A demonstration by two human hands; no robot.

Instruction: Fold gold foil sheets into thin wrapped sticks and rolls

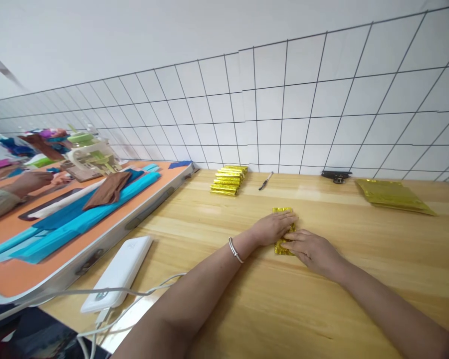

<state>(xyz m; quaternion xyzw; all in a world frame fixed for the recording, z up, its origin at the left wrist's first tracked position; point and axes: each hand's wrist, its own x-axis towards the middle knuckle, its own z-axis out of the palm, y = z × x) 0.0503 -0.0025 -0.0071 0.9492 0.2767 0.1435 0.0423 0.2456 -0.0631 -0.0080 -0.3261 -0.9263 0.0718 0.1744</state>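
A folded strip of shiny gold foil (283, 248) lies flat on the wooden table under both hands. My left hand (274, 228), with a silver bangle on its wrist, rests across the upper part of the strip, fingers stretched out. My right hand (314, 251) presses the lower part from the right, its fingers flat and extended. The fingers cover the strip's middle. Further back, several folded gold foil pieces (228, 180) lie in an overlapping row. To the right rests a flat stack of gold foil sheets (394, 196).
A pen (266, 181) and a black binder clip (336, 175) lie near the tiled wall. At left are a white power bank (119, 271) with cables and an orange board (7, 279) bearing blue and brown strips. Another person's hand (32, 182) is at far left.
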